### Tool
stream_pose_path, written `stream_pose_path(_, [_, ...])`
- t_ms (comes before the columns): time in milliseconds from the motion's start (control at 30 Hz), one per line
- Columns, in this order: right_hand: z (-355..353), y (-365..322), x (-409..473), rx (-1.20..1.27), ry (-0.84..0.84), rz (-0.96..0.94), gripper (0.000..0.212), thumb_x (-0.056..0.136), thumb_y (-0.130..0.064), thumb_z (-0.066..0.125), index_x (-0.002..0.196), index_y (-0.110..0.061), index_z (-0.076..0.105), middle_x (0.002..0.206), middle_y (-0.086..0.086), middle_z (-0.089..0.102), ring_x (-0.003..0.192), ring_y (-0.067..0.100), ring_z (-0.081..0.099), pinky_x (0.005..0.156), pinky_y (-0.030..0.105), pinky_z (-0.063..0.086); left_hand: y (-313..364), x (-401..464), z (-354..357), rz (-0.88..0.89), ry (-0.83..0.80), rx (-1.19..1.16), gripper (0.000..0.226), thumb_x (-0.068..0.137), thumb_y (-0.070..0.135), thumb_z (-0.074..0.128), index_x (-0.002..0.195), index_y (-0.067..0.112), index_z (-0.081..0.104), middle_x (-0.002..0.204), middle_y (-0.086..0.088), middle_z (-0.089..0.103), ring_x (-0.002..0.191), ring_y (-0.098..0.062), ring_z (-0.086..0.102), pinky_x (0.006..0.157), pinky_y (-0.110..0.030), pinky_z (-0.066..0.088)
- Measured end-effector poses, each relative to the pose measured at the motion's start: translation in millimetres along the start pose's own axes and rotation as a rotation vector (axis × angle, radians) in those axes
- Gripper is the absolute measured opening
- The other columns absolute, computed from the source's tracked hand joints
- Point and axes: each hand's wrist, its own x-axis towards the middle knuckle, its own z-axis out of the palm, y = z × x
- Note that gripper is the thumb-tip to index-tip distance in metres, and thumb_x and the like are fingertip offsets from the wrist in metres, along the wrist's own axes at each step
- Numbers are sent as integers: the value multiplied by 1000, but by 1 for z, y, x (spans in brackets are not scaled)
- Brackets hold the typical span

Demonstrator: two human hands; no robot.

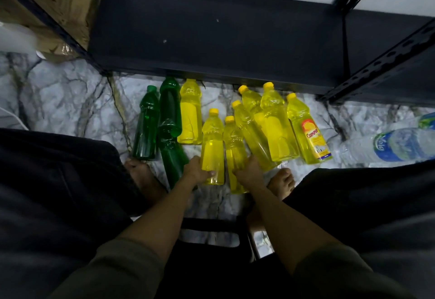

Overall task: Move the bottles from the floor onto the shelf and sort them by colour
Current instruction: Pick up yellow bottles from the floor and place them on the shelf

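Right now both hands are reaching down to the floor (70, 101) w/ bottles lying in a row just in front of the black shelf (211, 39), which is sitting bare. Left hand (196, 171) is curling fingers round the lower body of a yellow bottle (213, 143); right hand (249, 172) is gripping the next yellow bottle (234, 148) near its base. More yellow ones, incl. a labelled bottle (310, 134), are lying to the right, green bottles (164, 119) to the left, clear water bottles (395, 143) far right. Judging by looks, they're full of liquid, so prob fairly heavy, smooth plastic, maybe slippery; gripping mid-body or the waisted neck is looking safest, not the cap
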Motion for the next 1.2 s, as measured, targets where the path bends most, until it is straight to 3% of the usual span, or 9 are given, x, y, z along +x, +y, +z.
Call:
stream_pose_path(167, [0,5,3,160,-69,26,87,70,-43,86,138,-8,45,136,12,59,127,30,57,104,46,49,-5,30,7,-44,-135,10,121,32,67,74,138,11,58,139,-16,60,124,-32,58,102,-43,52])
stream_pose_path(267, [11,10,11,102,-45,21,100,62,-63,84,136,-7,48,135,16,57,126,34,55,103,49,48,9,9,9,-13,10,-68,137,44,75,82,152,8,31,154,-20,41,139,-39,42,108,-50,45])
stream_pose_path(433, [-6,-4,3,248,-142,20,66,84,-27,80,142,-9,52,135,13,62,125,32,59,103,45,50,20,-1,0,47,40,-71,97,72,40,90,144,4,35,144,-16,50,132,-35,49,102,-43,48])
stream_pose_path(567, [-5,-11,-3,449,-220,62,45,93,-34,69,134,-17,60,128,7,67,117,27,63,99,45,53,24,7,-23,-9,-84,-87,78,64,35,94,131,11,62,132,-10,65,118,-28,62,101,-44,53])
stream_pose_path(733, [3,-10,3,405,-163,77,62,88,-45,73,140,-13,57,132,10,66,119,29,64,103,50,51,23,4,-16,55,54,-100,84,61,39,96,128,10,55,124,-8,66,115,-25,62,95,-37,53])
stream_pose_path(900, [-3,-17,8,483,-196,108,67,85,-47,76,141,-19,52,131,3,64,112,25,64,99,46,52,22,11,-25,-51,-207,-377,60,77,10,83,131,9,56,119,-10,69,103,-26,69,90,-50,59])
stream_pose_path(1000, [-2,-19,7,429,-211,36,71,90,-41,72,148,-13,43,139,5,58,126,25,57,105,44,48,33,4,-19,-69,-197,-464,43,85,37,79,121,18,64,112,0,71,100,-19,67,89,-39,53])
stream_pose_path(1100, [-1,-18,8,478,-209,12,66,92,-38,71,147,-12,45,143,11,57,130,30,56,106,50,48,28,13,0,-37,-13,-356,85,57,76,76,122,22,68,119,-1,71,110,-23,66,98,-42,54])
stream_pose_path(1200, [-2,-15,9,560,-248,69,58,92,-36,71,141,-15,51,132,12,64,113,28,65,95,49,55,28,12,-5,-48,-71,-468,66,74,52,84,127,16,67,123,-7,72,108,-25,68,89,-41,57])
